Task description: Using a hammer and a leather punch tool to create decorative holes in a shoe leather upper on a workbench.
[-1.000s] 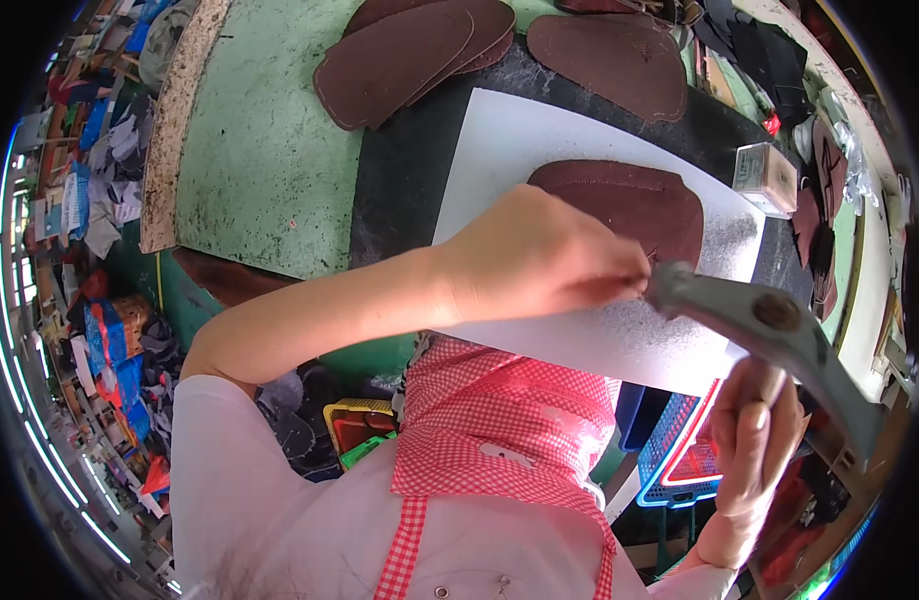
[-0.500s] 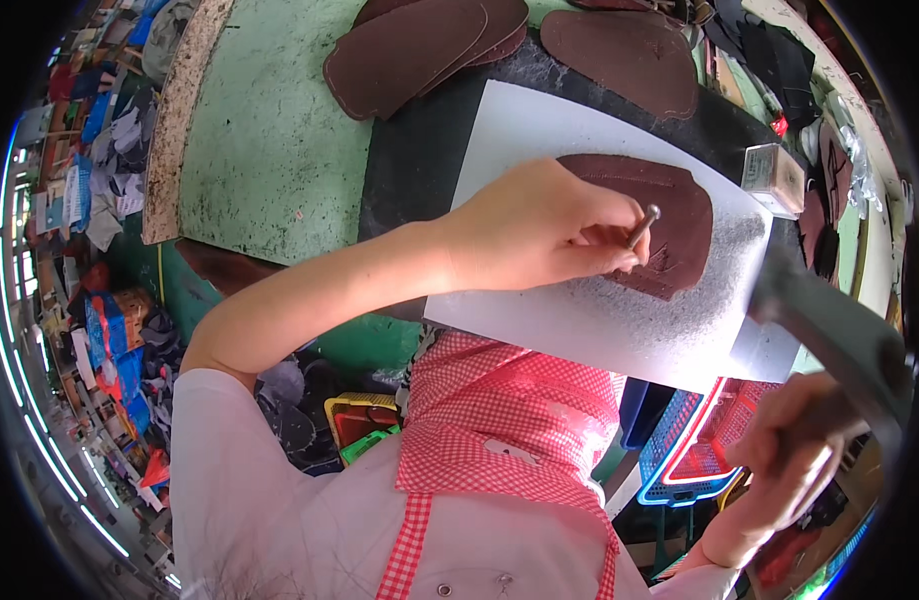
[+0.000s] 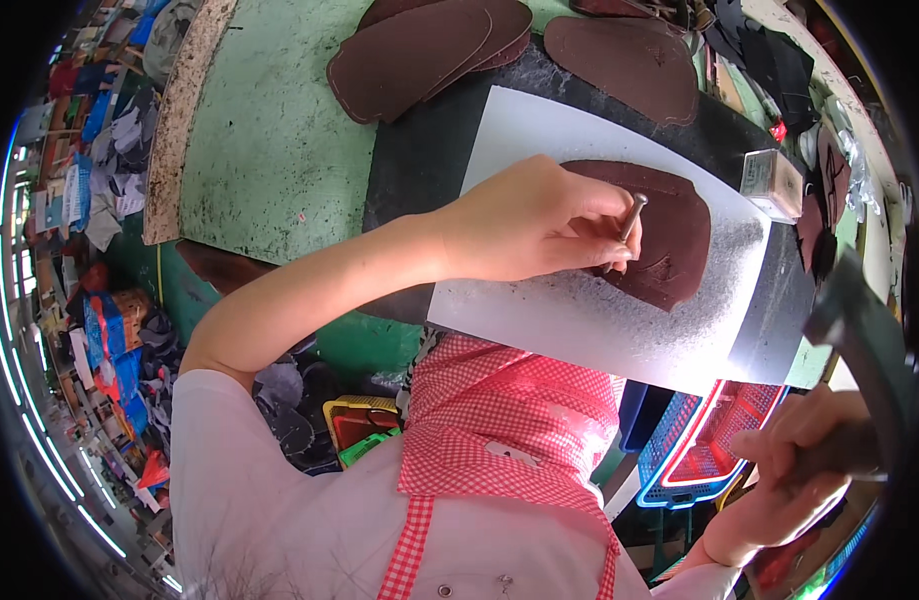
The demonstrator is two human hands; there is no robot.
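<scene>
One brown leather piece (image 3: 679,230) lies on the single white board (image 3: 519,125), partly under the left hand (image 3: 549,225), whose fingers are pinched round one metal punch (image 3: 635,218); whether its tip touches, I cannot tell. The punch leans, so good work would call for standing it upright on its mark and striking its head squarely. The right hand (image 3: 799,460) is closed round the handle of one hammer (image 3: 864,320), off the board's right side. Under the board is one black mat (image 3: 404,170) on the green surface (image 3: 279,130). Beyond lie at least three overlapping brown pieces (image 3: 409,60), another single one (image 3: 624,65), and one small box (image 3: 772,185).
</scene>
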